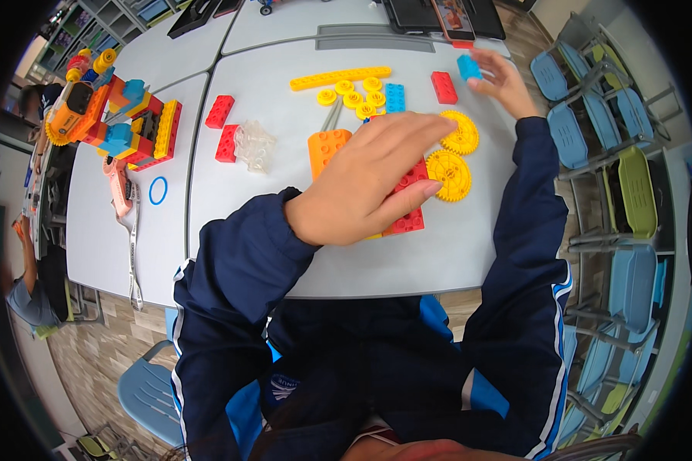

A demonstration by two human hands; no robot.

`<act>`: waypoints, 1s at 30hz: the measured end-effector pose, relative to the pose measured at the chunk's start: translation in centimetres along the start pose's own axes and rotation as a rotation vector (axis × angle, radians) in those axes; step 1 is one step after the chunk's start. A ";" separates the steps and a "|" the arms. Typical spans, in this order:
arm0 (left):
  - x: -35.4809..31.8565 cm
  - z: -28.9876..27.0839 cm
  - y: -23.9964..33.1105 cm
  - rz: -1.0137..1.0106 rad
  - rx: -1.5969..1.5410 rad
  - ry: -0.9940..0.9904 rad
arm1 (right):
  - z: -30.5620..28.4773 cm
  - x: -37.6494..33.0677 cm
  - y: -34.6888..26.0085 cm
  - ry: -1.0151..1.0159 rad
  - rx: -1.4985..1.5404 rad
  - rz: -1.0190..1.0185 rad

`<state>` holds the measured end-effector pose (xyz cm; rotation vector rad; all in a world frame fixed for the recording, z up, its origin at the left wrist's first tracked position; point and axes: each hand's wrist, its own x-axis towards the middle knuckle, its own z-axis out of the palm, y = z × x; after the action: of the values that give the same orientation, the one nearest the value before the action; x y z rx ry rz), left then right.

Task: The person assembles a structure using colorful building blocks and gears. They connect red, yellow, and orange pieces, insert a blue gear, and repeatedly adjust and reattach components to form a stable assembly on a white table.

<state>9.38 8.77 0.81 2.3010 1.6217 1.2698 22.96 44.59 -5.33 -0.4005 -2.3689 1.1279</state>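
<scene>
My right hand [507, 86], at the far right of the table, pinches a small blue brick [469, 67] between thumb and fingers. Palm down, my left hand [365, 175] stretches over a red studded block [409, 221] with its fingers out and thumb apart. Most of that block is hidden under the hand, and whether the hand touches it I cannot tell. An orange brick [327, 148] sticks out left of the hand. Two large yellow gears [448, 175] lie just right of its fingertips. Beyond the hand are several small yellow wheels [352, 100] and a blue studded piece [394, 98].
A yellow beam [338, 77] lies farther back. Red bricks [220, 112] and a clear piece [254, 146] lie left. A colourful brick model [127, 115], blue ring [158, 190] and strap [134, 253] occupy the left table. A phone [454, 21] is at the back right; chairs [630, 288] stand right.
</scene>
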 end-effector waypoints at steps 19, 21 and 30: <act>-0.6 -2.8 -0.1 -0.186 -0.207 0.052 | 5.7 -5.0 -21.9 -0.338 -0.131 -0.601; -0.5 -2.9 0.0 -0.213 -0.225 0.020 | 5.8 -5.1 -21.8 -0.341 -0.167 -0.608; -0.6 -4.0 0.2 -0.351 -0.301 -0.014 | 5.6 -5.5 -22.4 -0.299 -0.244 -0.623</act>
<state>6.93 6.66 3.20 1.7562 1.6082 1.3008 23.31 24.71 7.58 0.4415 -2.6121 0.6389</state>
